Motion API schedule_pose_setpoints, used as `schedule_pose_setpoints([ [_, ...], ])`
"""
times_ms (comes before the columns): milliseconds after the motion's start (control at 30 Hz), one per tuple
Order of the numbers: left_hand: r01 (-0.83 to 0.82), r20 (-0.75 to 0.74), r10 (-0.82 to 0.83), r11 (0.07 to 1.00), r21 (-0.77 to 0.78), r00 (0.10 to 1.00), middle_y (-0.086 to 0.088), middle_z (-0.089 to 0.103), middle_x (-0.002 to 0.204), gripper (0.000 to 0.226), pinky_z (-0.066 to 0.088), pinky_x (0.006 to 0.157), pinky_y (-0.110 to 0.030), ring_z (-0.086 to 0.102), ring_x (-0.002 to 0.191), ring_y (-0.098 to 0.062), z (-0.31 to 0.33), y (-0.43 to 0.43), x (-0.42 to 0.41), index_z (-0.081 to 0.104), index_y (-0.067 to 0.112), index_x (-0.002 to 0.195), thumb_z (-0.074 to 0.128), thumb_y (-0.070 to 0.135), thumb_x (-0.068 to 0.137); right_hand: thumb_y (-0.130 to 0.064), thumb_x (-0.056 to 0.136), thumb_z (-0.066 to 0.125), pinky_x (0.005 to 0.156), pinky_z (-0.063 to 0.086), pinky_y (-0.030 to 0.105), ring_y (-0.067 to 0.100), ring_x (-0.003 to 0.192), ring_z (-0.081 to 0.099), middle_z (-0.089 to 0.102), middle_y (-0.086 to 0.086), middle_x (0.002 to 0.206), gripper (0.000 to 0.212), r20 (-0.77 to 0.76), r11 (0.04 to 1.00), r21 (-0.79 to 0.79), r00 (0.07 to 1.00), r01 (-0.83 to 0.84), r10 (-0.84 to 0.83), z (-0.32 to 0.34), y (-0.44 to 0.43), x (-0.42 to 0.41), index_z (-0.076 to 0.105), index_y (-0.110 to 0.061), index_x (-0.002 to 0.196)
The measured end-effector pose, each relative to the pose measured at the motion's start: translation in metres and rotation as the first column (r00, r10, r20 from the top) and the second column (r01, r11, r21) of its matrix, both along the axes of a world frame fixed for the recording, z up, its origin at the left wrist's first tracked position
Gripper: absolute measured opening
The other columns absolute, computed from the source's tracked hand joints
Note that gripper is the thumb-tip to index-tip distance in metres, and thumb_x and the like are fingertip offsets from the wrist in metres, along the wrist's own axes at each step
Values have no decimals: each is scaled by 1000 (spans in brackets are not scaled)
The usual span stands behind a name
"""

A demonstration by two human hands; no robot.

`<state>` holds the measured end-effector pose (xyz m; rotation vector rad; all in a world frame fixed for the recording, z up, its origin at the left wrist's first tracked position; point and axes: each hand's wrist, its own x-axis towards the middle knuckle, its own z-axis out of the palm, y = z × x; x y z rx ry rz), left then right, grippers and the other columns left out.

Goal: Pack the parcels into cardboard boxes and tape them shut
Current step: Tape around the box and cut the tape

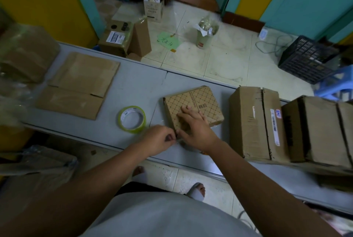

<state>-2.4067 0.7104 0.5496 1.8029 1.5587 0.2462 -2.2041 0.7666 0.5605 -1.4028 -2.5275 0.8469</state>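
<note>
Pale grey fabric shirt [172, 217] over torso. Dark shorts [131, 187] just below its hem. Forearms uncovered; left hand [160, 139], right hand [194, 127] bare. Pale grey broad-strap open-toed sandals [195, 193] on feet.

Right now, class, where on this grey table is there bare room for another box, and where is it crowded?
Widest bare patch: table between flattened cardboard and patterned box, behind the tape roll. Narrow strip: between that box and the large cartons. Crowded: the right end, and the near edge by the left hand and right hand.
</note>
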Motion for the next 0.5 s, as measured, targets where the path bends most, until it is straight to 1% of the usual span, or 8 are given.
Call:
schedule_pose_setpoints([
  [100,-71,68,75,996,-54,995,8,75,88,8,48,67,-19,67,76,-5,-3,0,2,77,21,97,77,25,91,-39,96,66,130,2,49,12,159,10,26,-4,170,66,-2,1000,-23,1000,14,-14,-2,2,-1,44,-24,156],
  [167,-69,86,77,994,-84,993,7,73,86,7,45,64,-14,67,75,-6,-5,2,0,79,20,97,76,25,92,-37,97,66,130,4,47,11,159,12,28,-6,170,63,-7,999,-36,1000,30,-30,-2,4,-1,46,-25,155],
  [233,-37,85,43,997,-70,995,6,71,85,7,44,64,-12,66,76,-10,-5,4,-3,80,20,94,73,21,93,-36,97,66,128,3,44,11,159,13,28,-7,170,61,-5,998,-54,999,32,-32,-1,5,-2,46,-24,154],
  [300,-28,97,32,998,-49,995,7,66,87,8,45,68,-16,63,77,-9,-3,4,-2,80,20,94,72,20,94,-35,98,66,128,4,43,12,159,13,28,-6,169,61,-5,998,-60,1000,28,-28,0,6,-2,47,-24,154],
  [367,-39,127,48,997,-74,991,7,69,91,8,52,73,-24,66,79,-8,-4,4,-1,77,19,99,70,22,96,-35,97,66,129,6,45,13,158,15,30,-5,169,60,-6,998,-60,1000,29,-29,-1,6,-2,47,-25,153],
  [433,-57,179,80,990,-132,981,5,74,88,6,56,72,-28,68,72,-5,-8,2,-1,74,17,101,69,20,99,-34,97,67,130,8,47,14,158,16,31,-4,169,60,-17,997,-64,999,32,-33,0,6,-2,48,-25,153],
  [500,-87,232,122,984,-156,965,3,77,86,5,59,68,-30,67,65,-2,-10,1,-5,74,14,101,70,16,99,-33,97,67,130,9,48,15,158,17,31,-3,168,59,-21,998,-64,999,25,-27,1,5,-1,48,-24,153],
])
